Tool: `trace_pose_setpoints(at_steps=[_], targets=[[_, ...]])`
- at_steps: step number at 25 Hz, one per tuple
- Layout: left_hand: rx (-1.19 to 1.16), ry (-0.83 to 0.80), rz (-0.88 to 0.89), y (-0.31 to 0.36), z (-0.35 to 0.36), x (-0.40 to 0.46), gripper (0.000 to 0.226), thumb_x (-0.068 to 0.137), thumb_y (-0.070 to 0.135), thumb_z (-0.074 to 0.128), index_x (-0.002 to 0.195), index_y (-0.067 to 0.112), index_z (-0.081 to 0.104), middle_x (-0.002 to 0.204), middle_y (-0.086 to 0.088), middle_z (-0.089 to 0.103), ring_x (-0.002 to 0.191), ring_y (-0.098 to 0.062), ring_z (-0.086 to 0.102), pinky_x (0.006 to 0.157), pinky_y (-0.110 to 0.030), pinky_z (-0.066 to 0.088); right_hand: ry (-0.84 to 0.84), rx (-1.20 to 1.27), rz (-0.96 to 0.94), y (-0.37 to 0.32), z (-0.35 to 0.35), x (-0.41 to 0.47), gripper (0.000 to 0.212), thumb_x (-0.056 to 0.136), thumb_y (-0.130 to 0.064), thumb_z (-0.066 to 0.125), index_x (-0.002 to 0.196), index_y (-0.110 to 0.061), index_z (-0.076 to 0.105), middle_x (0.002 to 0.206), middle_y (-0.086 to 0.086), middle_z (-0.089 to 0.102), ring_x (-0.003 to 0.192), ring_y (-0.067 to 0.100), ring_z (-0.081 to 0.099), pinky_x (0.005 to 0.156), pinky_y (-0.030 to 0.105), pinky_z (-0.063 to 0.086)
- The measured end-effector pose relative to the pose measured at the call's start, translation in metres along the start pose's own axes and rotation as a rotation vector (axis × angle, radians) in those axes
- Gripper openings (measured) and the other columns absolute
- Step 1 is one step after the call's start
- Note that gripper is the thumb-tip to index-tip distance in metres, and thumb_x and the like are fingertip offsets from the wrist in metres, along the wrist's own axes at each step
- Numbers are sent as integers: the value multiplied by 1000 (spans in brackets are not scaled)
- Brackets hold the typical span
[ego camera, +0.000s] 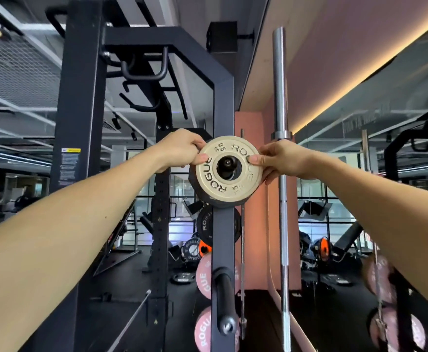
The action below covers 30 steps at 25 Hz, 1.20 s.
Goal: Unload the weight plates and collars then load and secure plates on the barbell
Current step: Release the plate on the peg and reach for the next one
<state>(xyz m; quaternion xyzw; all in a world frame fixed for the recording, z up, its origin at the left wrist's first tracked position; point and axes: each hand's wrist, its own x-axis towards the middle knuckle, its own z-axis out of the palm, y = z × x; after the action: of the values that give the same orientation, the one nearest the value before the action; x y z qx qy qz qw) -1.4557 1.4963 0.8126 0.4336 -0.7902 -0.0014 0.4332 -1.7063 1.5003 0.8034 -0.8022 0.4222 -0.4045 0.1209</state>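
the fingers of the left hand (182,148) and the right hand (279,158) curl behind the tan plate (229,165), so only the thumbs show on its face. the dark plate (208,196) behind it is mostly covered, and how far the peg (227,162) runs through the hole cannot be told. the black post (223,237) hides the middles of the lower pink plates (204,275). the right pink plates (383,283) are blurred. both arms are cut off by the bottom edge. the small print on the rack label (68,165) is unreadable.
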Motion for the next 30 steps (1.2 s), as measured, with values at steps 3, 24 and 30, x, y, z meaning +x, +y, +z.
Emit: trace_pose_setpoints(at_steps=[3, 24, 30], targets=[[34, 31, 30, -4, -1, 28, 15, 90, 11, 69, 105, 15, 70, 92, -7, 71, 86, -21, 57, 77, -31, 43, 5, -14, -17, 6, -10, 24, 30, 96, -29, 57, 101, -1, 64, 82, 14, 73, 69, 23, 71, 64, 28, 61], [243, 352, -92, -107, 106, 163, 29, 78, 23, 76, 67, 24, 50, 97, -3, 69, 96, -29, 63, 86, -43, 53, 246, -130, 167, 132, 24, 171, 37, 93, -26, 64, 74, 6, 57, 63, 22, 67, 41, 24, 64, 40, 28, 54], [261, 343, -83, -113, 113, 174, 23, 82, 20, 67, 74, 22, 46, 95, -7, 64, 92, -32, 58, 81, -42, 51, 308, -187, 163, 135, 25, 172, 39, 91, -32, 66, 72, 1, 56, 60, 18, 67, 38, 22, 61, 38, 26, 50]])
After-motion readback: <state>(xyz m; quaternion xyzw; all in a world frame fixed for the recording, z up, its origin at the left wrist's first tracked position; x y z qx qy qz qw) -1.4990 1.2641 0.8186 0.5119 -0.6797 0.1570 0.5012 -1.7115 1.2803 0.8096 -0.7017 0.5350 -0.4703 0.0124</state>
